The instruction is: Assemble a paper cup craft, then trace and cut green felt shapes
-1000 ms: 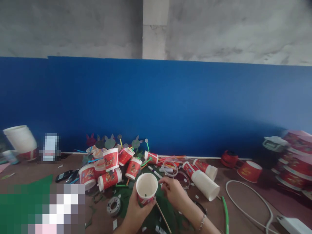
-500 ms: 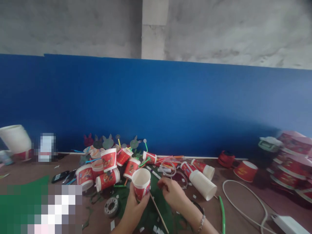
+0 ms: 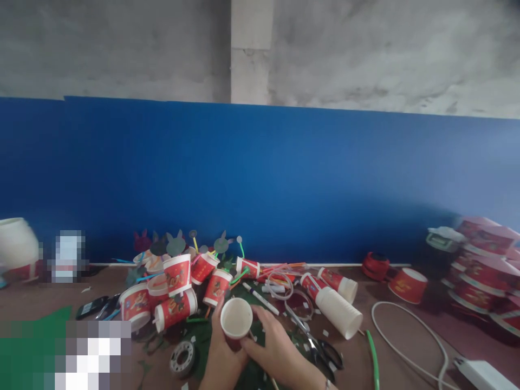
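Observation:
My left hand is wrapped round a red paper cup with a white inside, held upright with its mouth toward me. My right hand has come against the cup's right side, fingers curled on its wall. Both hands hover above dark green felt on the brown table. The thin wooden stick seen before is nearly hidden under my right hand.
A pile of red paper cups with coloured straws lies behind the hands. Black scissors, a stack of white cups, a tape roll, a white cable and red bowls lie around. A blue wall panel backs the table.
My right hand has moved left from the table onto the cup. The cup has dropped slightly and tipped its mouth toward me. The stick has gone out of sight.

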Tool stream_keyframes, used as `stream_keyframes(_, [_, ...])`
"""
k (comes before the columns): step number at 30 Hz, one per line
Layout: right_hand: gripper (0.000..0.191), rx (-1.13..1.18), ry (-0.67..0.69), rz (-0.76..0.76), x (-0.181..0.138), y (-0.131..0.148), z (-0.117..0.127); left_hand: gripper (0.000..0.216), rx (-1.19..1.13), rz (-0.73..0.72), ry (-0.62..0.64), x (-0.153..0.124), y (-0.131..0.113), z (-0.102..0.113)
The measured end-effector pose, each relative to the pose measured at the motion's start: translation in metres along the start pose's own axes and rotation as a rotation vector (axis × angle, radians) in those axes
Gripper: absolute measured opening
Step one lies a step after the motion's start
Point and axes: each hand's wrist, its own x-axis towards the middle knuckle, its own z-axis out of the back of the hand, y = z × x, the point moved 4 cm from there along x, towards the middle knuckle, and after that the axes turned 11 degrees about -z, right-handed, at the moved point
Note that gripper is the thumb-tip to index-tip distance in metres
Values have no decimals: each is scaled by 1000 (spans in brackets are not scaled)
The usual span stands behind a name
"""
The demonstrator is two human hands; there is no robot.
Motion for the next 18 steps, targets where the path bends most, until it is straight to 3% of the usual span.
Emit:
stream_keyframes(4, [56,20,25,16,1,-1,5,98,-72,46,-30,-2,-9,-3])
stream_keyframes(7, [56,140,-52,49,5,4,31,99,-64,-10,-24,-4,-15,0])
stream_keyframes(11, [35,354,-615,165,15,4,97,84,117,-203,3,-7,-29,9])
stream_keyframes(13, [28,321,-897,186,23,-4,124,69,215,-303,-13,-10,-38,12])
stream_keyframes(14, [26,253,-973,212,31,-8,132,62,247,-348,-22,-12,-42,13])
stream_keyframes(16, [25,16,-959,224,52,-17,138,51,265,-410,-33,-15,-46,13])
stream_keyframes(18, [28,-303,-731,133,80,-28,129,46,284,-489,-53,-17,-47,12])
